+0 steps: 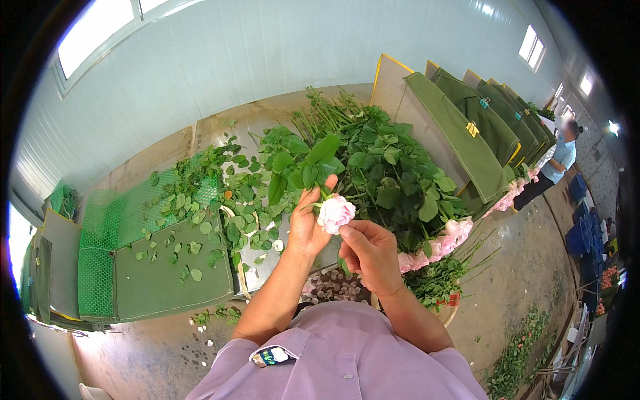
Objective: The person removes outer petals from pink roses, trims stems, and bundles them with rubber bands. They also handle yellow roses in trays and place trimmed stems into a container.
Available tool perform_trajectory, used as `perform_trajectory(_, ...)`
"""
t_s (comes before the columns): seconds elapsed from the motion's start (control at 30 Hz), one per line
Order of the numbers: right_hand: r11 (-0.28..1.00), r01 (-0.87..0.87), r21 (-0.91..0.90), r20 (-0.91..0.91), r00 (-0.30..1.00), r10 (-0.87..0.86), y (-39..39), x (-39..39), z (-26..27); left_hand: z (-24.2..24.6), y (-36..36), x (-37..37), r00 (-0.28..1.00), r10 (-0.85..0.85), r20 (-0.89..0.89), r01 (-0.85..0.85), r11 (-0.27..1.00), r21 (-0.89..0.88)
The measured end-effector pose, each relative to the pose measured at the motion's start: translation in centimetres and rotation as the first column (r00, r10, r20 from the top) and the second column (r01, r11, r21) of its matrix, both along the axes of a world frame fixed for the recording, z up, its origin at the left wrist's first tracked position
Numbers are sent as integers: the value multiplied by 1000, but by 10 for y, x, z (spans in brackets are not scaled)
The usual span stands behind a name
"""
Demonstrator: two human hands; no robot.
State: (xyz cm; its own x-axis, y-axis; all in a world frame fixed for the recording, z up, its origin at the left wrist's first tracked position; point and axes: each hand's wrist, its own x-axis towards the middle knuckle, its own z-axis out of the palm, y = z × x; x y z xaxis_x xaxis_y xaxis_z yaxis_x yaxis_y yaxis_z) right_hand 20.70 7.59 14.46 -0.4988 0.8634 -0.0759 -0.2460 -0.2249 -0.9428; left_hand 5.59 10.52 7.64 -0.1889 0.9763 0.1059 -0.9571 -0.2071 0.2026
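A pale pink rose (pixel 336 214) faces up in front of my chest, its leafy stem stretching away over the bench. Supporting the stem just behind the bloom is my left hand (pixel 306 225), palm up and thumb raised. The thumb and forefinger of my right hand (pixel 367 250) meet at the lower right edge of the bloom; whether they pinch a petal is too small to tell. Beyond the hands lies a thick pile of leafy rose stems (pixel 390 165). Its pink blooms (pixel 442 240) line up along the bench's near right edge.
Stripped leaves cover the metal bench (pixel 325 255) and a green mat with plastic netting (pixel 170 270). Green cloth-covered dividers (pixel 455 130) with binder clips rise at the right. A container of fallen petals (pixel 335 287) sits below me. Another person (pixel 560 155) stands far right near blue buckets (pixel 580 235).
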Motion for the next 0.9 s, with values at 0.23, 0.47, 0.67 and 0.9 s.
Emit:
perform_trajectory(0.23,1000,-11,-22,-17,1000,11,-1,-2,-4,2,-2,3,1000,14,13,-14,999,-36)
perform_trajectory(0.47,998,-39,-43,-15,999,39,-4,-3,-8,-4,-1,0,998,0,58,3,998,-57)
perform_trajectory(0.67,1000,-5,-3,11,1000,5,-14,-13,-22,-13,3,-2,996,-12,84,19,996,-87)
perform_trajectory(0.9,841,-438,319,347,879,326,-29,-8,-21,-9,-2,0,996,20,86,-12,996,-85)
